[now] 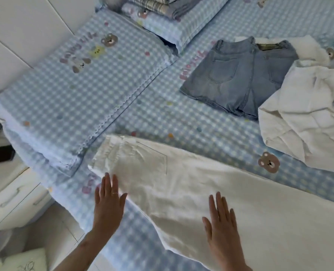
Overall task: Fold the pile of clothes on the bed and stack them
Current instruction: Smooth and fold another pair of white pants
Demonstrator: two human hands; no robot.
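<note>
Flat hands smoothing white trousers at the bed's near edge.

Left hand [108, 200] and right hand [220, 222], fingers straight and apart, press the white trousers [191, 184] flat, apparently readying a fold; denim shorts [238, 75] and a crumpled white shirt [302, 114] wait toward the far right.

Two bare forearms, no sleeves in view down to the near edge. A thin, pale ring band on one finger of the left hand [109, 200]. No ring, watch or bracelet visible on the right hand [221, 222]; nails short and unpainted.
</note>
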